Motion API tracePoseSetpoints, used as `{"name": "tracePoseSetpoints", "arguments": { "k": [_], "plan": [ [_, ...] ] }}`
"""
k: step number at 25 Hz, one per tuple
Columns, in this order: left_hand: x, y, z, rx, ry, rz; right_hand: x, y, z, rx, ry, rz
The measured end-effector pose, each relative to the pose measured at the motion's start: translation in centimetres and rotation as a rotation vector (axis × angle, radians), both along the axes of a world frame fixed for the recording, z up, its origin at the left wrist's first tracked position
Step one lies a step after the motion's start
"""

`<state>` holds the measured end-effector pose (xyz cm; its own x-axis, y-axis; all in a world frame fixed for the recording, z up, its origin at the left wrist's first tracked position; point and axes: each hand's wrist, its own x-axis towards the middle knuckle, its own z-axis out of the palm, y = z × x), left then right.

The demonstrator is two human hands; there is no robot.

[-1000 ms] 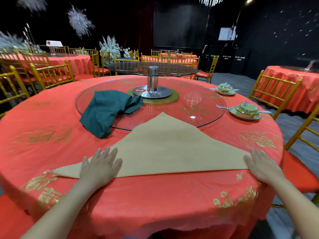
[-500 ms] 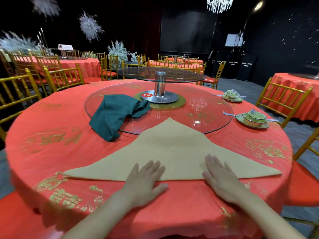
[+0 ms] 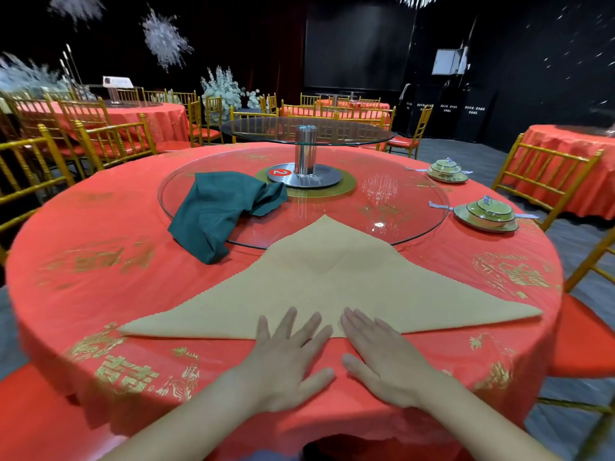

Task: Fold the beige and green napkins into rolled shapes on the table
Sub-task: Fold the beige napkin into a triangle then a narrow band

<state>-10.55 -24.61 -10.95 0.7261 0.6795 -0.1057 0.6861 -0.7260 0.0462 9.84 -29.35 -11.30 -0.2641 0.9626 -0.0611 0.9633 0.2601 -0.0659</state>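
Observation:
The beige napkin (image 3: 332,281) lies flat as a wide triangle on the red table (image 3: 100,294), its long folded edge toward me and its tip resting on the glass turntable (image 3: 382,207). My left hand (image 3: 289,357) and my right hand (image 3: 379,357) lie palm down side by side at the middle of that near edge, fingers spread, fingertips on the cloth. The green napkin (image 3: 216,211) sits crumpled at the left, half on the turntable and half on the tablecloth, untouched.
Two green covered bowls on plates (image 3: 487,212) (image 3: 446,169) stand at the right of the table. A steel post (image 3: 305,154) carries a smaller glass tier at the centre. Gold chairs (image 3: 545,181) ring the table; other red tables stand behind.
Both hands slid inward along the beige napkin's near edge from its outer corners to its middle. They now lie next to each other. The view tipped downward slightly.

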Motion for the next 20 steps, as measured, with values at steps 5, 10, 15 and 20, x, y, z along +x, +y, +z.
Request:
{"name": "tracePoseSetpoints", "arguments": {
  "k": [5, 10, 15, 20],
  "plan": [
    [-3.1, 1.0, 0.1, -0.029, -0.016, 0.104, 3.2, -0.9, -0.1, 0.003, -0.011, -0.075],
    [-6.8, 2.1, -0.3, -0.047, -0.029, 0.162, 5.6, -1.9, 0.0, -0.008, -0.014, -0.152],
    [-8.6, 2.4, -0.3, 0.017, -0.069, 0.225, 6.9, -1.9, 1.3, 0.026, -0.019, -0.16],
    [-4.8, 2.3, -0.4, 0.236, -0.287, 0.046, 4.5, 0.2, 1.0, 0.119, 0.105, -0.041]
  ]
}}
